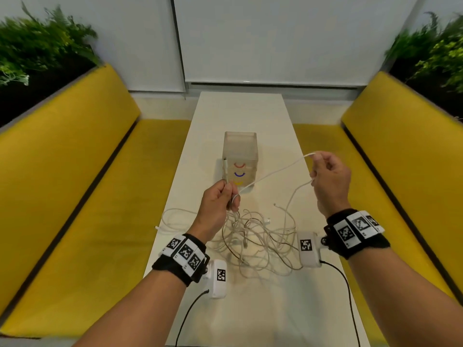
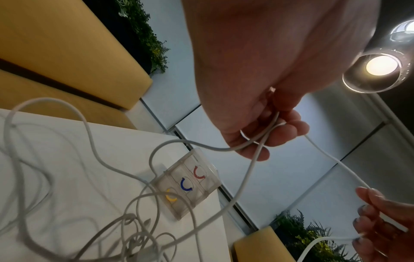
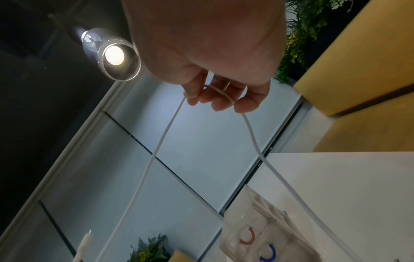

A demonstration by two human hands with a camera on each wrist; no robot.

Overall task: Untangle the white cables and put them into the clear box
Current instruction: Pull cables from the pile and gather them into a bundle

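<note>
Between yellow sofas and fern planters, both hands' grips, left [image 1: 220, 196] and right [image 1: 328, 179], pinch one white cable [image 1: 275, 171] above the tangle [image 1: 253, 236] on a white bench [image 1: 240, 111], near the clear box [image 1: 240, 156].

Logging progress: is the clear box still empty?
Apparently empty: clear box shows no cable through its walls; the white cables lie tangled on the table.

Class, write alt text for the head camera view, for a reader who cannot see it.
Two hands hold one white cable stretched above a white table: the left hand grips one end, the right hand pinches a loop. A tangled pile of white cables lies below, before a clear box, between yellow benches.
</note>
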